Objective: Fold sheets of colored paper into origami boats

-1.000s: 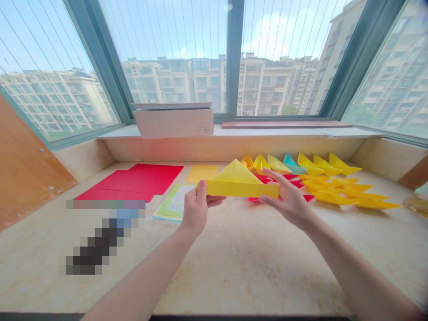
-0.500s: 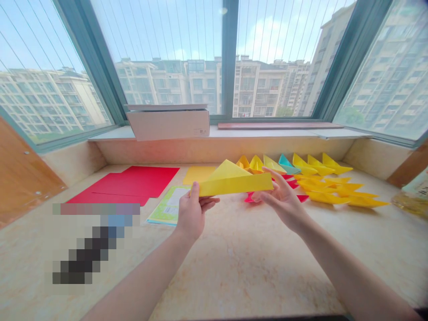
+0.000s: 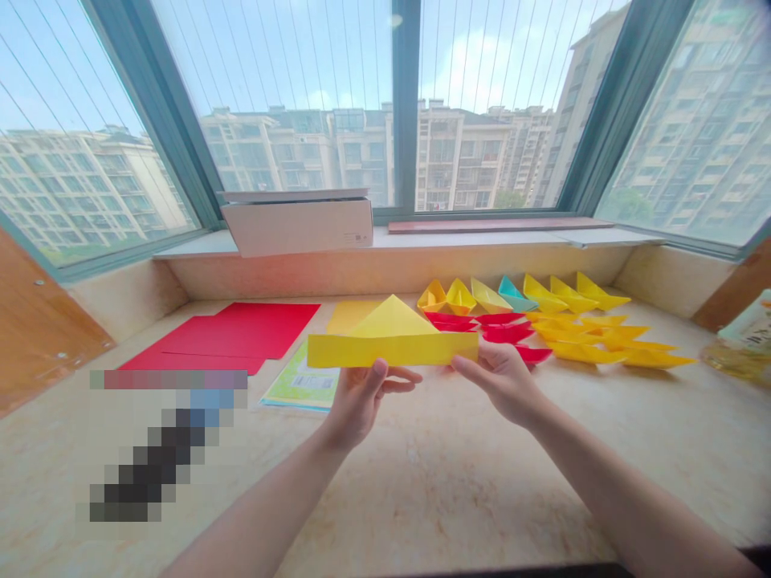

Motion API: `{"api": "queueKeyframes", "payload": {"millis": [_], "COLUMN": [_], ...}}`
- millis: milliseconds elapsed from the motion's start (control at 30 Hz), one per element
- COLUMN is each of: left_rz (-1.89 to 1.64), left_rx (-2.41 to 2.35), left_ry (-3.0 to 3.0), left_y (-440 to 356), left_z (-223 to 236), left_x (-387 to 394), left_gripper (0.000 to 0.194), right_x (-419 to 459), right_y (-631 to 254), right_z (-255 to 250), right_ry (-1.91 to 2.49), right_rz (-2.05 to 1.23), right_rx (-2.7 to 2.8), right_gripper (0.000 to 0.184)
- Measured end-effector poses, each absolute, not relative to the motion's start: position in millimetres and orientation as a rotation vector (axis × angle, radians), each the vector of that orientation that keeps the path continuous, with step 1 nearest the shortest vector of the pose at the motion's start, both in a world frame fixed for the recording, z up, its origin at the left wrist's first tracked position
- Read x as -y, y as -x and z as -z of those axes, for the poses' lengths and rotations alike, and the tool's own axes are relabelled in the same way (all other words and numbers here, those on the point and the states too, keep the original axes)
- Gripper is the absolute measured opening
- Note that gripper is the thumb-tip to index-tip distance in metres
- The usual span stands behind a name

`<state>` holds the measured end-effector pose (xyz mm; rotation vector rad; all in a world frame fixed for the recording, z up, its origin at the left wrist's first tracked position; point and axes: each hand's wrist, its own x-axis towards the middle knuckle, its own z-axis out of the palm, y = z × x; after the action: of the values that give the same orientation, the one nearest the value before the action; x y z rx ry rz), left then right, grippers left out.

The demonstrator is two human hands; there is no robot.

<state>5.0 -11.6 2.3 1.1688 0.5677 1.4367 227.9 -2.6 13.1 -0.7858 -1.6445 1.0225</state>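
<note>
Above the counter (image 3: 422, 498), both hands, left (image 3: 356, 399) and right (image 3: 499, 379), pinch the yellow paper hat (image 3: 391, 341) by its lower edge, forearms outstretched.

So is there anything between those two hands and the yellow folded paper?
Nothing visible. The left hand and right hand both grip the bottom edge of the yellow folded paper directly and hold it in the air above the stone ledge, nearer than the paper boats.
</note>
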Motion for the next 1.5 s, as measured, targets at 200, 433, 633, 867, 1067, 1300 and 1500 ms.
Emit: {"api": "queueKeyframes", "payload": {"millis": [200,433,633,867,1067,1300,1500], "left_rz": [-1.318,-1.367,-1.370,-1.441,-1.458,-1.288,-1.420], "left_rx": [-0.602,-0.773,-0.864,-0.643,-0.561,-0.617,-0.739], "left_ry": [-1.279,-1.199,-1.126,-0.890,-0.824,-0.986,-0.903], "left_y": [-6.5,-13.2,-18.4,-21.0,-19.7,-20.1,-21.9], "left_z": [9.0,5.8,3.6,1.0,-1.9,3.2,4.1], "left_x": [13.7,15.5,17.3,14.6,13.7,16.6,12.7], "left_gripper": [0.036,0.052,0.054,0.043,0.034,0.028,0.034], "right_x": [8.9,9.9,11.5,7.8,8.5,7.9,6.8], "right_y": [-219.3,-214.5,-206.8,-200.7,-202.8,-204.3,-199.4], "right_z": [-17.1,-7.5,-4.6,1.0,-1.2,-0.4,7.7], "right_ry": [0.623,0.636,0.635,0.656,0.749,0.712,0.780], "right_rz": [-1.089,-1.168,-1.334,-1.379,-1.331,-1.284,-0.950], "right_rx": [1.730,1.610,1.369,1.363,1.440,1.563,1.495], "right_gripper": [0.025,0.024,0.059,0.029,0.029,0.030,0.038]}}
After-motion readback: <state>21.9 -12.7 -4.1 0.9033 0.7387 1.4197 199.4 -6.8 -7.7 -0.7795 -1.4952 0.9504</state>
